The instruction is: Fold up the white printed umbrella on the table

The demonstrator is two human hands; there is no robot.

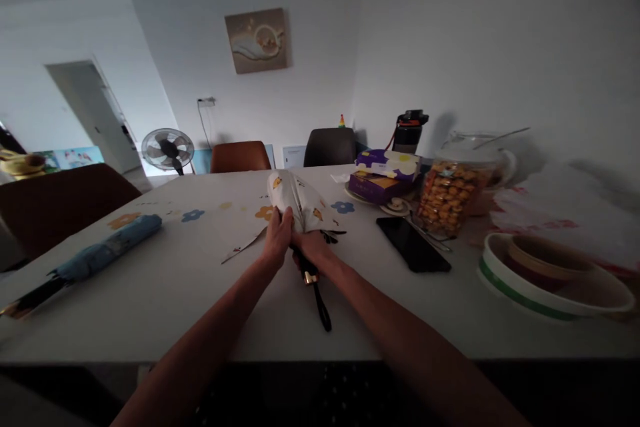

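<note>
A white folding umbrella (pixel 313 203) with small printed figures lies loosely gathered in the middle of the table, its black handle and wrist strap (pixel 323 310) pointing toward me. My left hand (pixel 278 237) is closed on the fabric at its left side. Around the lower canopy, just above the handle, my right hand (pixel 314 247) is wrapped; part of its fingers is hidden. A fold of fabric sticks out to the left, and dark rib tips show on the right. A blue folded umbrella (pixel 107 250) lies apart on the left.
On the right of the white table (pixel 200 320) are a black phone (pixel 413 243), purple tissue packs (pixel 383 177), a jar of round snacks (pixel 447 193), a dark bottle (pixel 409 133), a plastic bag (pixel 555 207) and a green-banded bowl (pixel 525 290). Chairs and a fan (pixel 169 149) stand beyond.
</note>
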